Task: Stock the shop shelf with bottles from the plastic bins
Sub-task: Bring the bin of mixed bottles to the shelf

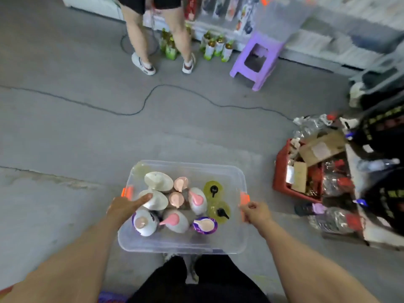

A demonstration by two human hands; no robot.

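Seen from above, two bare forearms reach down to a clear plastic bin (220, 244) on a grey concrete floor (87, 132). The left hand (125, 207) lies mostly open at the bin's left rim, beside an orange latch (127, 191), with its fingers stretched inward and touching the top of a white bottle (157, 201). The right hand (256, 213) is curled closed around the bin's right rim, just below the other orange latch (244, 199).

The bin has no lid and holds about ten upright bottles packed close together: white ones with pink caps (197, 199), two rose-coloured tops (181, 183), two yellow-green pump bottles (213, 190) with black nozzles, and a purple-rimmed bottle (205, 225) near the front. The near part of the bin's bottom is bare.

The person's dark-clothed legs stand right behind the bin's near edge. Open floor spreads to the left and ahead, crossed by a thin black cable (144, 103). To the right sits a red crate (282, 171) of cardboard and wrappers, close to the bin but apart from it. Farther ahead, another person's legs (140, 33) stand by green bottles (215, 48) on the floor at the foot of a shelf (218, 14), beside a purple stool (258, 60).
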